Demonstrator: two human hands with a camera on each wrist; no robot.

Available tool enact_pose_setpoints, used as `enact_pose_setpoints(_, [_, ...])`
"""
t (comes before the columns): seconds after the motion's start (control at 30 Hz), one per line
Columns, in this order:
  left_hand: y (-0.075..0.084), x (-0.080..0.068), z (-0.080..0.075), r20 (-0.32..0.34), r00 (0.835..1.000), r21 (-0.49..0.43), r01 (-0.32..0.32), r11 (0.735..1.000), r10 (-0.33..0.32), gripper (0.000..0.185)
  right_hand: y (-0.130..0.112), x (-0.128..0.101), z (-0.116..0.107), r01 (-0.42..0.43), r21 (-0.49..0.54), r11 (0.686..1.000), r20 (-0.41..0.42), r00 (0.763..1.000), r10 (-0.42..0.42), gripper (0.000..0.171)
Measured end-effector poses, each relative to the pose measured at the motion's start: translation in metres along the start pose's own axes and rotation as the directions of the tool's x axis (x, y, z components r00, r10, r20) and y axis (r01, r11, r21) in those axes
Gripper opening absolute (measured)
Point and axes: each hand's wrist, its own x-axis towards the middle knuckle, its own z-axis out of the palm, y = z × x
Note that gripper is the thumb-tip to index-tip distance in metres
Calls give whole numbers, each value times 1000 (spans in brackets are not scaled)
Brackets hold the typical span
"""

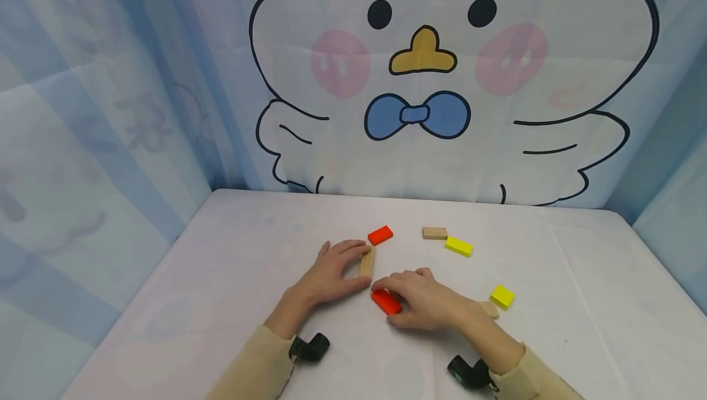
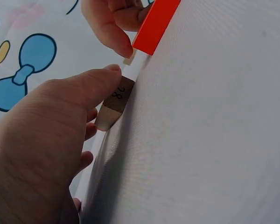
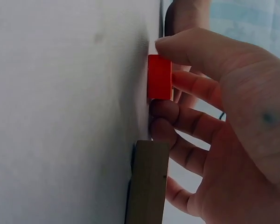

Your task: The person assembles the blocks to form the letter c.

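Observation:
My left hand (image 1: 330, 274) holds a plain wooden block (image 1: 367, 262) lengthwise, thumb at its near end and fingertips at its far end. In the left wrist view the end of this wooden block (image 2: 117, 97) carries dark handwritten marks. Just to the right and nearer, my right hand (image 1: 428, 299) pinches a red block (image 1: 386, 302) between thumb and fingers. From the right wrist, the red block (image 3: 159, 77) shows its end face low at the table surface, with the thumb at one edge and fingers along its other side.
Another red block (image 1: 380, 235) lies just beyond the left fingertips. Farther back, a wooden block (image 1: 434, 233) nearly meets a yellow block (image 1: 459, 246). Beside my right wrist are a second yellow block (image 1: 502, 297) and a partly hidden wooden block (image 1: 489, 310). A printed curtain (image 1: 420, 167) hangs behind the table.

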Motion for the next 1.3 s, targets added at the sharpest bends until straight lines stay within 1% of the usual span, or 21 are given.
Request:
enact_pose_setpoints(0.1, [-1, -1, 0, -7, 1000, -28, 6, 1000, -6, 61, -1, -1, 1, -10, 0, 1000, -23, 1000, 10, 45])
enact_pose_setpoints(0.2, [-2, -2, 0, -6, 1000, -54, 9, 998, -9, 58, -1, -1, 1, -39, 4, 999, -48, 998, 39, 46])
enact_pose_setpoints(0.37, [-5, -3, 0, 6, 1000, -74, -16, 997, 16, 57, 0, 0, 1, -72, 14, 997, -52, 996, 73, 37])
enact_pose_setpoints(0.47, [-6, -3, 1, 3, 999, -72, -37, 997, 38, 57, 0, 0, 1, -67, 13, 998, -55, 996, 68, 29])
enact_pose_setpoints(0.6, [-4, -3, 2, -5, 999, -58, -41, 997, 40, 58, -1, 0, 3, -63, 8, 998, -61, 996, 63, 24])
enact_pose_setpoints(0.83, [-2, 0, 2, -3, 999, -59, -45, 997, 45, 58, 2, -1, 2, -84, -12, 996, -72, 994, 83, 24])
enact_pose_setpoints(1.07, [-2, 4, -1, -8, 999, -38, -36, 999, 36, 59, 1, 1, 1, -66, -34, 997, -102, 993, 63, 25])
enact_pose_setpoints(1.3, [-4, 1, 1, -1, 999, -57, -34, 998, 34, 59, 0, 0, 2, -66, -35, 997, -100, 993, 62, 26])
